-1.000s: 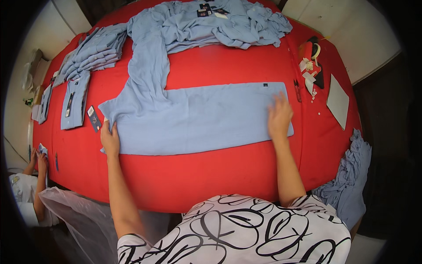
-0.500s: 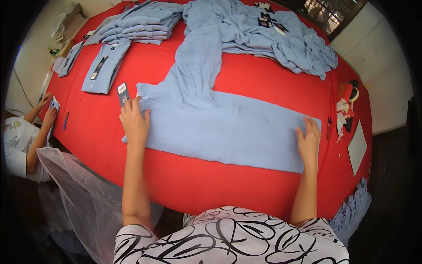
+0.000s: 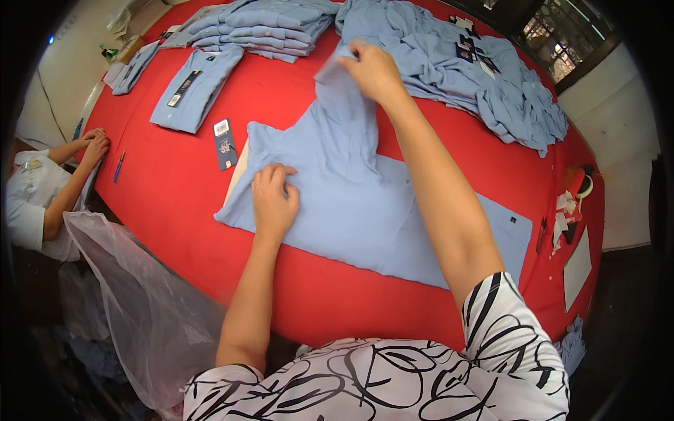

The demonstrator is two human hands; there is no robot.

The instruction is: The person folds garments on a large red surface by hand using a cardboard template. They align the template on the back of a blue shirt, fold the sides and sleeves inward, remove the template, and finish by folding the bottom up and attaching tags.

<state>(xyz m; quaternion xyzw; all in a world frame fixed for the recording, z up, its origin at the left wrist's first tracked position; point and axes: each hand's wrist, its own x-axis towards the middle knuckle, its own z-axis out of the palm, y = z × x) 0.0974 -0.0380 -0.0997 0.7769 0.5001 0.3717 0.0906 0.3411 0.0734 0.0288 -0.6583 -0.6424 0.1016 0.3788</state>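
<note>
A light blue long-sleeved shirt point(image 3: 337, 210) lies folded lengthwise on the red cloth, one sleeve point(image 3: 347, 116) stretching away from me. My right hand point(image 3: 373, 70) reaches across and pinches the far end of that sleeve, lifted off the cloth and slightly blurred. Near the shirt's left end, my left hand point(image 3: 274, 200) rests on the fabric, fingers lightly bent and thumb apart. A cream strip point(image 3: 237, 174) shows along the left edge. Beside it lies a dark hang tag point(image 3: 225, 145). My right forearm covers part of the shirt's right half; a small dark label point(image 3: 513, 220) shows near that end.
Folded blue shirts point(image 3: 253, 31) are stacked at the far left, with a single folded one point(image 3: 195, 90) nearer. Loose shirts point(image 3: 456, 70) heap at the far right. Tape point(image 3: 587, 186) and a white card point(image 3: 578, 270) sit rightward. A co-worker's hands point(image 3: 96, 144) and clear plastic point(image 3: 147, 302) are left.
My right hand has left the shirt's right end and now holds the far sleeve end raised. My left hand has slid inward from the tag onto the shirt. The co-worker's hands have come together.
</note>
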